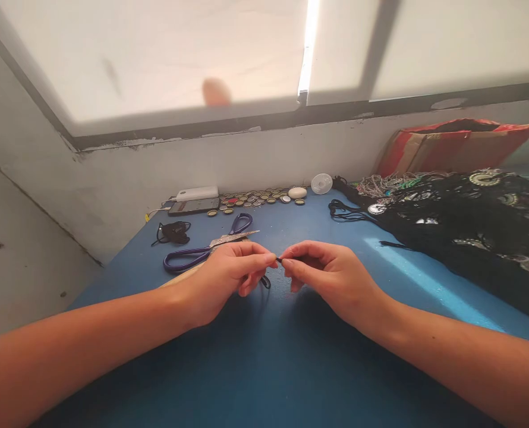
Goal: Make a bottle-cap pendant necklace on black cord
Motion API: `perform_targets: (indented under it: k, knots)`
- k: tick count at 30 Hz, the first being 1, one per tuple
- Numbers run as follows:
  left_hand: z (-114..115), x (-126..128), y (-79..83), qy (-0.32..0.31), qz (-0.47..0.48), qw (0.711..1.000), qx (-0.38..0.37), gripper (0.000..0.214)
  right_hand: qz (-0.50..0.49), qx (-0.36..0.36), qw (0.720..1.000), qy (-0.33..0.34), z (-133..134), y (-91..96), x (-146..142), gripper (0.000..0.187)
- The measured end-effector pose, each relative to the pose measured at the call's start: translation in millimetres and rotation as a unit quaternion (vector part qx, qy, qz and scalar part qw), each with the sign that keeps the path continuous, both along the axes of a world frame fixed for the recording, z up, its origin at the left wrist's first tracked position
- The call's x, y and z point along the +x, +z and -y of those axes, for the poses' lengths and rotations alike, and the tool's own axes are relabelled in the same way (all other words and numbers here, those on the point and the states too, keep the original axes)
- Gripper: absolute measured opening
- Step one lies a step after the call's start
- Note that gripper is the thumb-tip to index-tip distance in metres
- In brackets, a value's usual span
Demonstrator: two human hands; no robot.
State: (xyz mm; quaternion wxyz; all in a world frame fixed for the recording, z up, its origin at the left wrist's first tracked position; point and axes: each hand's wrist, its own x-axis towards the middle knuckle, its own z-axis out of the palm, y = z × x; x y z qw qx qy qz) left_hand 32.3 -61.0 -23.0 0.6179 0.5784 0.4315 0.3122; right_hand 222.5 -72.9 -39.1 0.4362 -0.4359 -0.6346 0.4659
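Both hands meet over the middle of the blue table (pixel 264 368). My left hand (pixel 238 267) pinches a thin black cord (pixel 279 260) between thumb and forefinger. Close on the other side, my right hand (pixel 322 264) pinches the same short stretch of cord. A dark loop (pixel 267 282) hangs below the left fingers, and most of it is hidden by them. Just behind the left hand lie scissors (pixel 186 260) with dark blue handles, their blades spread apart. Under the left wrist shows part of a pale, light-coloured strip (pixel 182 276) that I cannot identify.
Bottle caps (pixel 255 198) lie along the wall beside a phone (pixel 193 206), a white device (pixel 197 194), a white oval object (pixel 297 192) and a clear spool (pixel 321 183). A black cord bundle (pixel 174 232) sits left. Black corded pieces (pixel 460 220) pile up right, before a red box (pixel 456 148).
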Motion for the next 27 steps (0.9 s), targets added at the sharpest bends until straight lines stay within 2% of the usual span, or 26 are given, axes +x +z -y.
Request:
perform_targets:
  k: [6, 14, 17, 19, 21, 24, 27]
  knots:
    - [-1, 1, -0.9, 0.02, 0.022, 1.0, 0.0, 0.028, 0.114, 0.033, 0.993, 0.015, 0, -4.7, -1, 0.006]
    - [0, 1, -1.7, 0.045, 0.014, 0.999, 0.009, 0.023, 0.163, 0.064, 0.984, -0.037, -7, 0.6, 5, 0.009]
    - [-1, 1, -0.7, 0.042, -0.006, 0.999, 0.022, 0.022, 0.157, 0.048, 0.985, -0.057, -11, 2.4, 8, 0.008]
    - [-1, 1, 1.3, 0.031, -0.022, 0.999, 0.032, 0.024, 0.1, 0.014, 0.993, -0.066, -13, 4.1, 9, 0.007]
    - [0, 0, 3.7, 0.018, -0.044, 0.998, 0.041, 0.025, -0.016, -0.026, 0.997, -0.064, -16, 6.9, 11, 0.007]
    - [1, 1, 5.3, -0.004, -0.089, 0.995, 0.046, 0.024, -0.181, -0.059, 0.981, -0.047, -18, 12.6, 14, 0.008]
    - [2, 0, 4.2, -0.04, -0.158, 0.984, 0.076, 0.028, -0.232, -0.073, 0.969, -0.051, -20, 17.8, 18, 0.004]
